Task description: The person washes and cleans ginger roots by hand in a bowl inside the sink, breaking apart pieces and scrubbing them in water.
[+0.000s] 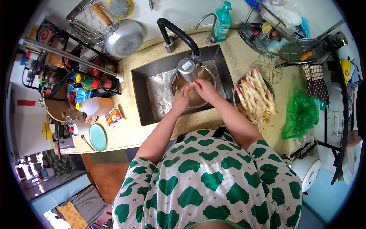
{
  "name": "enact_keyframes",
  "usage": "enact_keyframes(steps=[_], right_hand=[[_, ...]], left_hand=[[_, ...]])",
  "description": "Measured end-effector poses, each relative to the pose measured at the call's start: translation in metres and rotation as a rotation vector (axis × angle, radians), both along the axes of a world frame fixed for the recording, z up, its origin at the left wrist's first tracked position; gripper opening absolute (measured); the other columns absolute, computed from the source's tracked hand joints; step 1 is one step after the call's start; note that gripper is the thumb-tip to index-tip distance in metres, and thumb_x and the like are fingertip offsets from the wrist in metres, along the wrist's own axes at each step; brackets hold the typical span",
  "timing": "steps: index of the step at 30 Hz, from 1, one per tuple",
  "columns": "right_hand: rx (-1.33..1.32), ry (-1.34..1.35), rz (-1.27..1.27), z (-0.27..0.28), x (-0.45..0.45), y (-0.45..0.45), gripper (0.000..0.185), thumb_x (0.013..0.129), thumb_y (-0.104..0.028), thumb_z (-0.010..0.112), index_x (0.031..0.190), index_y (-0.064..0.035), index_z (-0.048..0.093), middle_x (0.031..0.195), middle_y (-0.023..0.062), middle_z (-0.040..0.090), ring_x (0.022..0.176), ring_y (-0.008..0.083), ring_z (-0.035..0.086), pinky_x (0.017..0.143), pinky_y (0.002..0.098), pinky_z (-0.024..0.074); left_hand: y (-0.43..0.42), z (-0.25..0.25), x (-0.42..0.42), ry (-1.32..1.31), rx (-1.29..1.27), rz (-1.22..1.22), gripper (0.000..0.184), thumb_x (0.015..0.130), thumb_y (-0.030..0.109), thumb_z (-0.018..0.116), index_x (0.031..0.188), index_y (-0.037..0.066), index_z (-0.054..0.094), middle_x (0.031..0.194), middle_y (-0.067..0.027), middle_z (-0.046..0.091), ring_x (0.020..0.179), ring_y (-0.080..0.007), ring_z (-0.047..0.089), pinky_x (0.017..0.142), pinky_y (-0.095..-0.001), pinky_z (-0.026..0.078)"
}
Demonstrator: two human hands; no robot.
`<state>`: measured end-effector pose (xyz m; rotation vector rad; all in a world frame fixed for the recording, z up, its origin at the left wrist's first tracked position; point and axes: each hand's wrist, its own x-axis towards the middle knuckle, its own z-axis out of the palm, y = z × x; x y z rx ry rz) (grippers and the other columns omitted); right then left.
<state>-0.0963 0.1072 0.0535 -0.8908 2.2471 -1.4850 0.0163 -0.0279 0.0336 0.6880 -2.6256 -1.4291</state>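
Note:
My left hand (182,100) and my right hand (205,90) come together over a round metal bowl (214,78) of brownish water in the sink (142,102). The fingers of both are closed together just below the silver head (187,69) of the black faucet (179,34). Whatever lies between the fingertips is too small and covered to name. On the counter to the right of the sink, a bowl (272,88) is heaped with long pale roots with pink tips (254,95), which look like young ginger.
A green plastic bag (301,114) lies at the right. Behind the sink stand a teal pump bottle (222,23) and a thin metal tap (209,28). At left are a condiment rack (68,57), an oil jug (95,106) and a turquoise oval dish (98,137).

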Motion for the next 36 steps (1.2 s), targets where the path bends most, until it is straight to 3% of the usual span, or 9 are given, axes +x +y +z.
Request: enact_keyframes(steps=[2, 5, 9, 10, 13, 27, 31, 35, 36], right_hand=[[-0.041, -0.097, -0.055, -0.002, 0.003, -0.004, 0.022, 0.091, -0.013, 0.063, 0.107, -0.0003, 0.056, 0.093, 0.0162, 0.068, 0.082, 0.0227, 0.068, 0.072, 0.0317, 0.0531], [-0.259, -0.168, -0.084, -0.026, 0.001, -0.013, 0.030, 0.090, -0.009, 0.064, 0.114, -0.0024, 0.048, 0.087, 0.0125, 0.068, 0.079, 0.0161, 0.067, 0.069, 0.0296, 0.0526], [-0.070, -0.247, -0.072, -0.017, -0.011, -0.001, 0.036, 0.092, -0.007, 0.059, 0.121, -0.0026, 0.039, 0.089, 0.0126, 0.069, 0.082, 0.0152, 0.067, 0.069, 0.0284, 0.0530], [-0.132, -0.325, -0.074, -0.019, -0.010, -0.001, 0.034, 0.093, -0.006, 0.057, 0.121, -0.0024, 0.039, 0.089, 0.0128, 0.069, 0.082, 0.0153, 0.068, 0.069, 0.0285, 0.0533], [-0.153, -0.198, -0.024, -0.016, 0.002, -0.002, 0.029, 0.094, -0.004, 0.053, 0.119, -0.0013, 0.039, 0.086, 0.0138, 0.069, 0.081, 0.0159, 0.069, 0.068, 0.0295, 0.0544], [0.278, 0.014, -0.026, 0.009, -0.008, 0.002, 0.046, 0.086, -0.017, 0.067, 0.119, -0.0002, 0.041, 0.089, 0.0172, 0.069, 0.082, 0.0306, 0.070, 0.070, 0.0369, 0.0547], [0.147, -0.026, 0.014, 0.013, -0.011, 0.005, 0.053, 0.082, -0.029, 0.070, 0.119, -0.0012, 0.045, 0.092, 0.0252, 0.067, 0.085, 0.0402, 0.067, 0.072, 0.0445, 0.0536], [0.369, 0.015, 0.076, 0.014, -0.009, 0.008, 0.052, 0.082, -0.041, 0.070, 0.114, -0.0038, 0.055, 0.097, 0.0213, 0.068, 0.086, 0.0365, 0.068, 0.075, 0.0421, 0.0537], [0.398, 0.079, 0.121, 0.018, -0.011, 0.009, 0.045, 0.082, -0.040, 0.071, 0.108, -0.0048, 0.059, 0.094, 0.0193, 0.068, 0.084, 0.0353, 0.068, 0.073, 0.0409, 0.0535]], left_hand=[[0.002, -0.001, 0.000, 0.178, -0.240, 0.016, 0.045, 0.098, 0.024, 0.054, 0.137, 0.005, 0.044, 0.109, -0.0107, 0.057, 0.082, -0.0158, 0.056, 0.075, -0.0322, 0.048], [0.014, 0.010, 0.001, 0.271, 0.080, 0.059, 0.047, 0.095, 0.014, 0.058, 0.138, 0.003, 0.041, 0.107, -0.0101, 0.056, 0.083, -0.0139, 0.054, 0.072, -0.0285, 0.047], [0.013, -0.025, 0.009, 0.296, 0.138, -0.026, 0.047, 0.096, 0.011, 0.058, 0.138, 0.002, 0.040, 0.102, -0.0066, 0.055, 0.078, -0.0107, 0.051, 0.068, -0.0249, 0.045], [0.017, 0.005, 0.011, 0.136, 0.517, 0.023, 0.042, 0.098, 0.016, 0.056, 0.136, 0.003, 0.043, 0.101, -0.0034, 0.057, 0.081, -0.0092, 0.052, 0.068, -0.0235, 0.045], [0.014, 0.037, 0.013, -0.026, 0.767, 0.094, 0.038, 0.100, 0.020, 0.054, 0.134, 0.006, 0.046, 0.103, -0.0008, 0.058, 0.088, -0.0083, 0.052, 0.073, -0.0228, 0.044], [0.014, -0.001, -0.003, 0.209, 0.615, -0.024, 0.038, 0.094, 0.003, 0.057, 0.130, 0.006, 0.047, 0.106, -0.0041, 0.063, 0.089, -0.0082, 0.059, 0.072, -0.0203, 0.046], [0.008, -0.003, -0.005, 0.175, 0.688, -0.029, 0.047, 0.093, 0.001, 0.058, 0.138, 0.005, 0.045, 0.108, -0.0051, 0.064, 0.093, -0.0096, 0.061, 0.080, -0.0228, 0.048], [0.001, -0.006, -0.001, 0.001, 0.430, -0.044, 0.044, 0.093, 0.006, 0.057, 0.136, 0.011, 0.052, 0.099, -0.0028, 0.069, 0.085, -0.0108, 0.063, 0.072, -0.0254, 0.050], [0.002, 0.000, 0.002, 0.099, 0.101, -0.125, 0.041, 0.089, 0.011, 0.061, 0.130, 0.012, 0.058, 0.093, -0.0082, 0.072, 0.076, -0.0188, 0.066, 0.069, -0.0320, 0.052]])
